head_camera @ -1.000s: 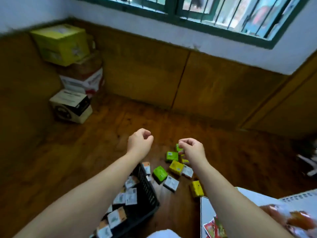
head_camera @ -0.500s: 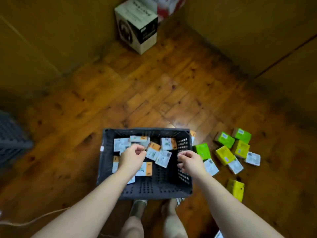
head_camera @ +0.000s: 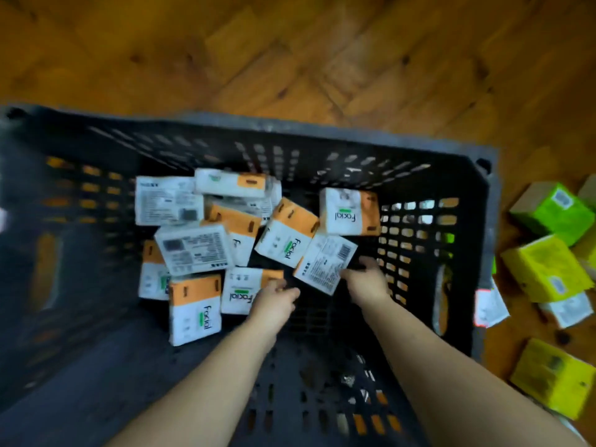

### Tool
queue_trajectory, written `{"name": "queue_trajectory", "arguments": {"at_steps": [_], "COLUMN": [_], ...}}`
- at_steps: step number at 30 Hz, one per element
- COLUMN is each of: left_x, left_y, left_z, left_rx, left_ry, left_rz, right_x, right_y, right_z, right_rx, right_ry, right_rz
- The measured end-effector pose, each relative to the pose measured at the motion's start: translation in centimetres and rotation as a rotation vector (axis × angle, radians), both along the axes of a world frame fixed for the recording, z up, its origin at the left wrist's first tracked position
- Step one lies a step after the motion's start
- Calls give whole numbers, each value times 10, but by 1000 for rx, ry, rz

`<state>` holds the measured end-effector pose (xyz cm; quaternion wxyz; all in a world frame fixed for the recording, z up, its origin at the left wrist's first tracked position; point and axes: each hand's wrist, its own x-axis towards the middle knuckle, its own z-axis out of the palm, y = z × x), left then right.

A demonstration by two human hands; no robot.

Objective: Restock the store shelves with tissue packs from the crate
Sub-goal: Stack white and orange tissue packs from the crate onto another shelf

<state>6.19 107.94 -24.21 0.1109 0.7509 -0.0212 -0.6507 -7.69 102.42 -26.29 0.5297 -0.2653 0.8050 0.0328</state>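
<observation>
A black slotted plastic crate fills the view from above and holds several white-and-orange "Facial" tissue packs. Both my arms reach down into it. My left hand has its fingers curled over the orange end of one flat-lying pack. My right hand pinches the near corner of a tilted pack that shows its barcode side. The picture is motion-blurred.
The crate stands on a wooden parquet floor. On the floor to its right lie several green and yellow tissue packs and a few white ones. The near part of the crate floor is bare.
The view has dropped from the wall and window down close over the crate. Both hands went from curled in the air, holding nothing, down onto packs inside it.
</observation>
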Motion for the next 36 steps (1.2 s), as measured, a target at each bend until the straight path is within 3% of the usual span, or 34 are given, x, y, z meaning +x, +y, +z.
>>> {"name": "queue_trajectory", "arguments": {"at_steps": [5,10,18,24,29,36], "left_x": [-31,-31,-5,-21,-49,-124], "left_y": [-9,-7,-24,-79,-110,-106], "left_z": [-64,-36,162,340,486,636], "left_rx": [-16,2,-77,-287,-494,-687], "left_ry": [54,56,-114,-29,139,291], "left_rz": [111,105,198,100,-22,-395], "right_x": [-6,-9,-18,-39,-61,-117], "right_y": [-7,-4,14,-7,-10,46], "right_z": [-47,-15,180,354,496,654], "right_rx": [-91,-130,-181,-291,-588,-1035], "right_ry": [7,5,-79,-295,-392,-365], "right_rz": [-37,-111,-421,-826,-1027,-1154]}}
